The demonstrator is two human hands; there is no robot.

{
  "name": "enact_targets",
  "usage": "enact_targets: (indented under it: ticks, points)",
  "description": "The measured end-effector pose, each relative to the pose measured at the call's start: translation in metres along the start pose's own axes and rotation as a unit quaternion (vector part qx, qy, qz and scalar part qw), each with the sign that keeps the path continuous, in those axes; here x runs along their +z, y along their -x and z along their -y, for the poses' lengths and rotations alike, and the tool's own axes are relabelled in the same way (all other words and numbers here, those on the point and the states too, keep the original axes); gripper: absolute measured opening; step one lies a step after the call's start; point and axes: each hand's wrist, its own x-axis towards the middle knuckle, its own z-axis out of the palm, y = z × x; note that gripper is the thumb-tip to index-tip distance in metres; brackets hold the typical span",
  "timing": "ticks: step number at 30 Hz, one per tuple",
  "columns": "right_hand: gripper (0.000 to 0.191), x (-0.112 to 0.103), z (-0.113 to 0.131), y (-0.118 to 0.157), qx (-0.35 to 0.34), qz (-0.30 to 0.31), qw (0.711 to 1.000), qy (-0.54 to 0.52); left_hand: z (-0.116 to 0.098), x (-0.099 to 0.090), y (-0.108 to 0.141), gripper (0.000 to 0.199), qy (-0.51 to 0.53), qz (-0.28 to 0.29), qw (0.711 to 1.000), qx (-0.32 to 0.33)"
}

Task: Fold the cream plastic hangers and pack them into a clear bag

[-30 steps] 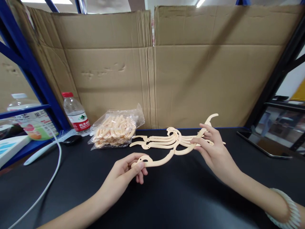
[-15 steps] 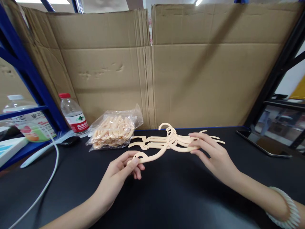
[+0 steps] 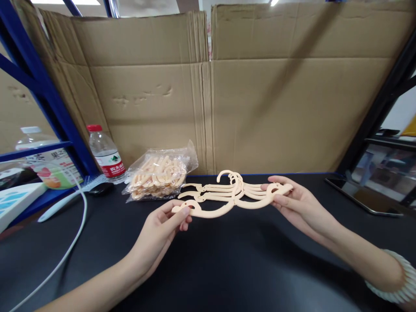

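Observation:
A beige plastic hanger (image 3: 216,212) is held up by both ends above the black table, its hook pointing up. My left hand (image 3: 165,227) pinches its left end between thumb and fingers. At its right end, my right hand (image 3: 294,201) grips it, thumb in front and fingers behind. Just behind the held hanger lie several more beige hangers (image 3: 214,188), partly hidden by it and by my right hand.
A clear plastic bag of beige hangers (image 3: 157,175) lies at the back left, beside a red-capped bottle (image 3: 108,158). A white cable (image 3: 73,242) crosses the table's left side. A dark tablet (image 3: 360,197) lies at right. Cardboard (image 3: 292,108) walls the back.
My right hand has turned and now grips the right end of the hanger. That end has come up and forward, so the hanger is level. The view has shifted slightly.

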Motion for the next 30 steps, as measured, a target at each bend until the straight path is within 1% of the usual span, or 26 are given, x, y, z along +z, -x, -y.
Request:
enact_targets:
  ticks: [2, 4, 6, 8, 11, 14, 16, 17, 19, 21, 23, 25, 27, 30]
  points:
    - [0.027, 0.003, -0.002, 0.000, 0.015, 0.003, 0.999, -0.037, 0.001, 0.000, 0.000, 0.021, 0.011, 0.019, 1.000, -0.001]
    - [0.017, 0.009, -0.004, 0.002, 0.031, 0.009, 0.998, -0.046, 0.004, 0.002, 0.000, 0.019, 0.009, 0.042, 0.999, 0.004]
    - [0.020, 0.017, -0.006, 0.006, 0.040, 0.018, 0.999, -0.021, 0.006, 0.006, 0.001, 0.021, 0.000, 0.061, 0.998, 0.008]
    - [0.024, 0.027, -0.008, 0.013, 0.043, 0.039, 0.998, 0.024, 0.008, 0.011, 0.003, 0.024, -0.011, 0.084, 0.996, 0.005]
    - [0.026, 0.044, -0.007, 0.025, 0.054, 0.111, 0.989, 0.077, 0.011, 0.018, 0.007, 0.023, -0.029, 0.115, 0.993, -0.006]
    - [0.027, 0.059, -0.003, 0.036, 0.067, 0.193, 0.974, 0.097, 0.013, 0.022, 0.011, 0.021, -0.038, 0.127, 0.991, -0.008]
    - [0.025, 0.066, 0.000, 0.042, 0.080, 0.231, 0.963, 0.114, 0.014, 0.023, 0.013, 0.022, -0.039, 0.132, 0.990, -0.006]
    - [0.023, 0.069, 0.001, 0.045, 0.082, 0.238, 0.959, 0.132, 0.015, 0.023, 0.014, 0.022, -0.040, 0.134, 0.990, -0.003]
    - [0.020, 0.071, 0.002, 0.047, 0.064, 0.233, 0.952, 0.186, 0.015, 0.023, 0.016, 0.023, -0.042, 0.137, 0.990, 0.000]
    - [0.020, 0.071, 0.001, 0.048, 0.035, 0.213, 0.948, 0.234, 0.014, 0.024, 0.017, 0.022, -0.043, 0.142, 0.989, 0.006]
    - [0.019, 0.070, 0.000, 0.047, 0.022, 0.197, 0.948, 0.250, 0.013, 0.026, 0.019, 0.020, -0.044, 0.146, 0.988, 0.011]
    - [0.019, 0.069, -0.003, 0.047, 0.032, 0.183, 0.953, 0.241, 0.012, 0.027, 0.020, 0.018, -0.043, 0.147, 0.988, 0.014]
    - [0.022, 0.068, -0.006, 0.046, 0.060, 0.175, 0.958, 0.221, 0.011, 0.028, 0.021, 0.017, -0.038, 0.151, 0.988, 0.014]
    - [0.026, 0.068, -0.008, 0.045, 0.105, 0.192, 0.958, 0.184, 0.010, 0.029, 0.023, 0.018, -0.032, 0.162, 0.986, 0.004]
